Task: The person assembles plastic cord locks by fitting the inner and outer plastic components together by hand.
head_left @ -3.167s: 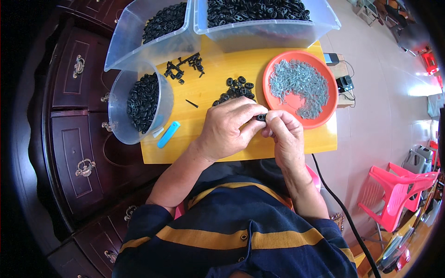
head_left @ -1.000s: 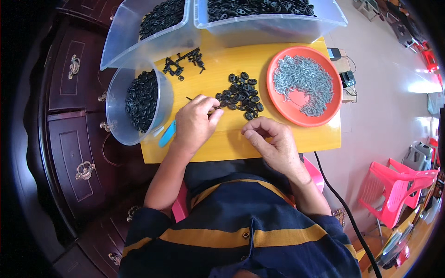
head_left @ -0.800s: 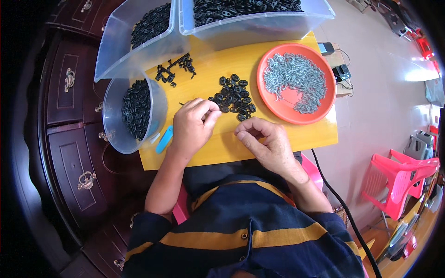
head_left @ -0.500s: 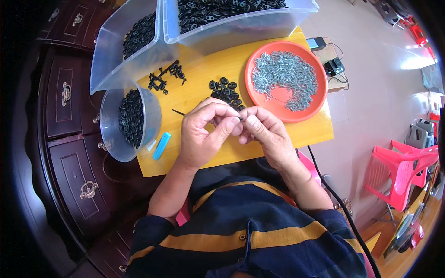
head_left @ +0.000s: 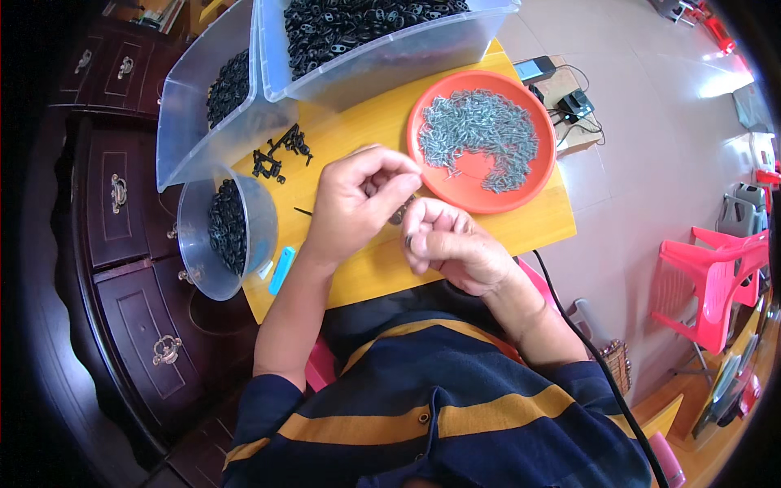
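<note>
My left hand (head_left: 362,199) is closed in a pinch beside the orange-red plate (head_left: 473,198); anything between its fingertips is too small to make out. My right hand (head_left: 460,248), just over the table's near part, pinches a small black piece (head_left: 408,241) between thumb and fingers. The two hands are apart. Small silver metal pieces, which look like screws (head_left: 480,130), fill much of the plate. Black oval pieces (head_left: 399,215) lie on the yellow table (head_left: 382,272), mostly hidden behind my left hand.
Two large clear bins (head_left: 390,50) of black parts stand at the back. A round clear tub (head_left: 262,213) of black pieces sits at left, near a blue tool (head_left: 281,270). Loose black parts (head_left: 281,154) lie behind. A pink chair (head_left: 691,293) stands at right.
My hands were together at the fingertips and have separated. The right hand has come down toward me with the small black piece; the left is raised slightly beside the plate. The view has shifted.
</note>
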`<move>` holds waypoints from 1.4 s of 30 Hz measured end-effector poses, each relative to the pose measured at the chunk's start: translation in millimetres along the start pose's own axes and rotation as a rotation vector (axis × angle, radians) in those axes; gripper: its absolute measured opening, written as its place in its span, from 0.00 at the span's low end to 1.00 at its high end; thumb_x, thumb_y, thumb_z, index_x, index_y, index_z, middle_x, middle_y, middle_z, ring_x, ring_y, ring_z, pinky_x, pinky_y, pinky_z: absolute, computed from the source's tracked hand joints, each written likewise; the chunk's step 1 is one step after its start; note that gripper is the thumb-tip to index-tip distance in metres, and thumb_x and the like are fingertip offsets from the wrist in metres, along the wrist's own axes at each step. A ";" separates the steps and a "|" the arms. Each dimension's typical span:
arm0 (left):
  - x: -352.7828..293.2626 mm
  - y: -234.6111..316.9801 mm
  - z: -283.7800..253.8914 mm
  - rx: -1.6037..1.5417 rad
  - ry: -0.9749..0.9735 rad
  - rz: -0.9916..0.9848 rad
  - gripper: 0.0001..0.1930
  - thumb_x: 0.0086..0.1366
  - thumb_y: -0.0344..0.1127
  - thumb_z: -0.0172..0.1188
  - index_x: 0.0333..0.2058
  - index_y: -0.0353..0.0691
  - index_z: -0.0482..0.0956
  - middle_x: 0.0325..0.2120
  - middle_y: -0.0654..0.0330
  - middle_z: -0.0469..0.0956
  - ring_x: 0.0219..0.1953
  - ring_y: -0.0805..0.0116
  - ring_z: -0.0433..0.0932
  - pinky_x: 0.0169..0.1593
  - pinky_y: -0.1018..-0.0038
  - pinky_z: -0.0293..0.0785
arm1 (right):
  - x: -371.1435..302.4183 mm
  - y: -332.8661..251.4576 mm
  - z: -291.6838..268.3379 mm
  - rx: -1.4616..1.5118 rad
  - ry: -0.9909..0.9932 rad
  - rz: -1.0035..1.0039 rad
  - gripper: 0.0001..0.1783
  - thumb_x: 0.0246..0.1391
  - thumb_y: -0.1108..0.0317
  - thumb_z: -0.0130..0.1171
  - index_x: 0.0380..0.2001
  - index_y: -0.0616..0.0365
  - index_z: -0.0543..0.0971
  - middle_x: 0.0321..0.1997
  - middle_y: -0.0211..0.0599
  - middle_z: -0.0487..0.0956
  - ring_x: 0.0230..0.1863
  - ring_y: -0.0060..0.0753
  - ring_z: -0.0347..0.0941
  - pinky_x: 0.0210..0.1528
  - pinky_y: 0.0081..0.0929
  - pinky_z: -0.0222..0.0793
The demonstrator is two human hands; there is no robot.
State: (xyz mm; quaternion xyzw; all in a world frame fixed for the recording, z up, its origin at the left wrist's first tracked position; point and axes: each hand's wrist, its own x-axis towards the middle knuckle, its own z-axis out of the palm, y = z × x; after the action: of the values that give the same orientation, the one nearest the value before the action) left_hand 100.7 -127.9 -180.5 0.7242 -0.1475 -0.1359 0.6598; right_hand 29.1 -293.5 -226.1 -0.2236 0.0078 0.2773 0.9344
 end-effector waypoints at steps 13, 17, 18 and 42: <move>63.7 -50.6 62.2 0.892 -0.262 0.521 0.04 0.59 0.35 0.64 0.33 0.46 0.84 0.29 0.61 0.77 0.32 0.59 0.82 0.34 0.63 0.78 | -18.8 -17.0 1.9 -0.021 -0.466 0.094 0.13 0.56 0.68 0.68 0.39 0.66 0.79 0.30 0.40 0.79 0.29 0.26 0.74 0.32 0.21 0.68; 64.5 -54.6 64.3 0.880 -0.254 0.517 0.04 0.59 0.36 0.65 0.33 0.47 0.85 0.29 0.62 0.77 0.32 0.60 0.82 0.34 0.63 0.77 | -15.1 -13.9 0.6 -0.015 -0.505 0.115 0.14 0.61 0.66 0.65 0.44 0.63 0.77 0.34 0.33 0.80 0.33 0.19 0.74 0.37 0.17 0.72; 63.9 -54.4 64.0 0.879 -0.257 0.519 0.04 0.59 0.36 0.65 0.33 0.47 0.85 0.29 0.62 0.77 0.32 0.60 0.82 0.34 0.63 0.77 | -14.7 -13.0 -0.4 -0.015 -0.503 0.112 0.14 0.61 0.66 0.65 0.44 0.63 0.77 0.34 0.33 0.80 0.33 0.19 0.74 0.37 0.17 0.72; 16.4 -11.8 -9.2 0.106 0.053 0.025 0.03 0.63 0.27 0.66 0.34 0.34 0.84 0.27 0.68 0.81 0.28 0.84 0.75 0.32 0.83 0.72 | 2.1 -0.1 5.3 -0.290 0.150 -0.113 0.07 0.64 0.74 0.59 0.44 0.59 0.75 0.40 0.38 0.84 0.38 0.22 0.78 0.46 0.22 0.75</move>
State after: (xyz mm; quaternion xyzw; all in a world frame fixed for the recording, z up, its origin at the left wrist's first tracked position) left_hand 119.8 -124.9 -191.4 0.7595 -0.1459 -0.1002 0.6259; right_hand 30.3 -290.2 -221.5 -0.3760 0.0247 0.2050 0.9033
